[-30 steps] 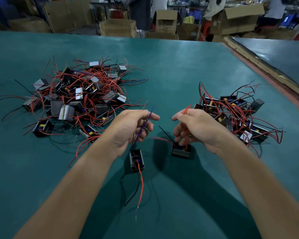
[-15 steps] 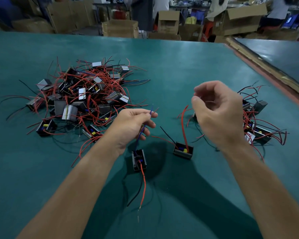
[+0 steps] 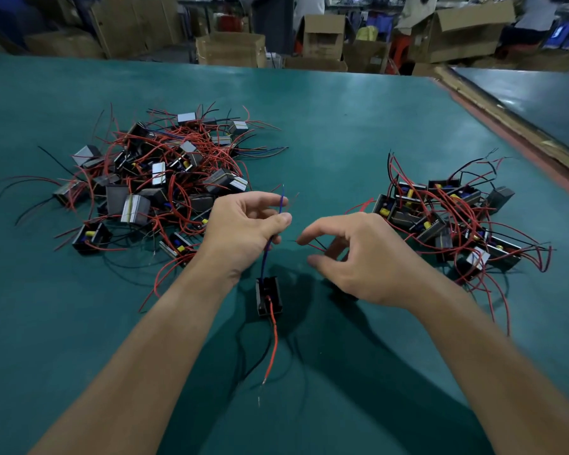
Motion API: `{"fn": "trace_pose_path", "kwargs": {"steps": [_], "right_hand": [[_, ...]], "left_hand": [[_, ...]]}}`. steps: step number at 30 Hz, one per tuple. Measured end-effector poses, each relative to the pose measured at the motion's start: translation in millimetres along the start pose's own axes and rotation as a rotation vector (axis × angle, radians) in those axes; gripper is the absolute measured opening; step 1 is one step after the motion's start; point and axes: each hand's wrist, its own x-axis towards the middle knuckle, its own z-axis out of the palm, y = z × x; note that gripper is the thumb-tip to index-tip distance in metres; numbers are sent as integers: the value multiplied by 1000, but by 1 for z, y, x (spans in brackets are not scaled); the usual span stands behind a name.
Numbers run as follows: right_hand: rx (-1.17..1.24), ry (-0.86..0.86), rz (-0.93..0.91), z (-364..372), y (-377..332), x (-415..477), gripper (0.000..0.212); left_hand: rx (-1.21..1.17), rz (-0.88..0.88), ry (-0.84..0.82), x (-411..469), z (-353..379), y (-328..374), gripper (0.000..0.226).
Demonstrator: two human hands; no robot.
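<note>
Movement since half a second ago is all on the right. My right hand, which was lifted over the right-hand pile, has dropped to centre frame. It now covers the second small module that lay bare there, and only thin red and black leads poke out between thumb and forefinger. That hand arches over the table with fingers loosely curved and thumb and forefinger apart, pinching nothing I can see. My left hand has barely shifted. Just left of centre, its thumb and fingertips pinch the blue wire, whose tip sticks up above them. The wire runs down to the black module on the green table just below the hand, its red lead trailing toward the bottom edge.
</note>
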Motion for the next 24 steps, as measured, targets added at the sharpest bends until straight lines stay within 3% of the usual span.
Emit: {"fn": "trace_pose_path", "kwargs": {"steps": [4, 12, 17, 20, 24], "right_hand": [[-69, 30, 1, 3, 1, 1, 20], [87, 198, 35, -1, 6, 4, 8], [-55, 449, 284, -16, 24, 11, 16], [-46, 461, 394, -27, 36, 11, 17], [-130, 185, 436, -23, 39, 10, 23]], "left_hand": [[-80, 15, 92, 1, -3, 2, 12], [-330, -45, 187, 5, -1, 6, 15], [-430, -129, 226, 10, -6, 7, 25], [-240, -106, 213, 11, -4, 3, 21], [206, 8, 171, 11, -3, -9, 17]]}}
